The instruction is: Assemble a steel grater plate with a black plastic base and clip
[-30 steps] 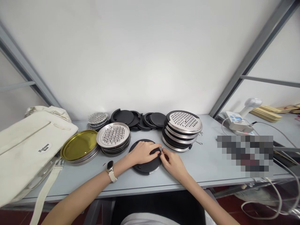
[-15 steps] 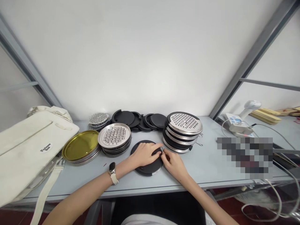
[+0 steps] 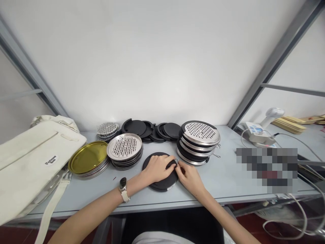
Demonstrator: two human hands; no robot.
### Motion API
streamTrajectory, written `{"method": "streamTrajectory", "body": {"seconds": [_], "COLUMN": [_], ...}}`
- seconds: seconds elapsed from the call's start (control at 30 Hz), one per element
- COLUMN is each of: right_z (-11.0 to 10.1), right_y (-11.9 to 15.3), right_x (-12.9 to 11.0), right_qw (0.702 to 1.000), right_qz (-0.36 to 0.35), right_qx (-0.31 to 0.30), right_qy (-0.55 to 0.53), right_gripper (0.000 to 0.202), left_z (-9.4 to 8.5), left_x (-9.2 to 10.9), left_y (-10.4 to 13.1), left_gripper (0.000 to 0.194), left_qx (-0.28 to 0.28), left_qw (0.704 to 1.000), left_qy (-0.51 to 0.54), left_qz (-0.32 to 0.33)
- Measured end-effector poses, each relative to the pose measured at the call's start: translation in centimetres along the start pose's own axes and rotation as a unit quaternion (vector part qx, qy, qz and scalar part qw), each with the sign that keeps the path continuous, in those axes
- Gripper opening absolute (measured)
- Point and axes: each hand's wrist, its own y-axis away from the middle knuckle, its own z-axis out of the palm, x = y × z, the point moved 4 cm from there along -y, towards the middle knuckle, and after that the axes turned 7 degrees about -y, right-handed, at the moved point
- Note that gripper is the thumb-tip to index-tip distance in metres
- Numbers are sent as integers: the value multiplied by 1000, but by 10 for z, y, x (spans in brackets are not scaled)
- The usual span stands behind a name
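Note:
A black round disc [image 3: 164, 184] with a strip of metal rim at its lower right lies flat on the table in front of me. My left hand [image 3: 159, 167] rests over it, thumb and forefinger closed at its right edge. At that same edge my right hand [image 3: 189, 176] pinches a small metal wire loop [image 3: 176, 161], partly hidden by the fingertips. Right behind the disc stands a stack of black-and-silver perforated grater discs [image 3: 201, 133], some with wire loops sticking out. To the left is a pile of silver grater plates [image 3: 124, 146].
Gold-coloured round lids [image 3: 88, 157] are stacked beside a white bag [image 3: 30, 162]. Along the wall lie several black rings and discs [image 3: 137, 128] and small grater plates [image 3: 108, 128]. A scanner on a stand [image 3: 273, 115] and cables [image 3: 297, 139] occupy the right side.
Both hands stay at the disc's right edge, with only slight finger movement. The whole view has shifted very slightly; nothing else has visibly moved.

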Motion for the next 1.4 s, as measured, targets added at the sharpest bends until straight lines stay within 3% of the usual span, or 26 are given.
{"method": "streamTrajectory", "body": {"seconds": [0.43,0.6,0.8,1.23,1.4], "right_z": [0,2,-3,-3,-3], "right_y": [5,16,10,8,8], "right_x": [-2,-10,-3,-3,0], "right_qw": [999,991,999,1000,1000], "right_qz": [-10,-82,0,1,12], "right_qx": [31,53,52,22,20], "right_qy": [42,88,-2,-13,-12], "right_gripper": [25,22,27,27,27], "left_z": [1,-3,-1,-4,-9], "left_x": [-1,-16,-5,-1,2], "left_y": [0,-4,-1,2,4], "left_gripper": [23,26,26,26,24], "left_qx": [3,16,-3,3,-26], "left_qw": [1000,998,999,999,991], "left_qy": [-12,-33,-39,22,55], "left_qz": [4,-57,-24,41,116]}}
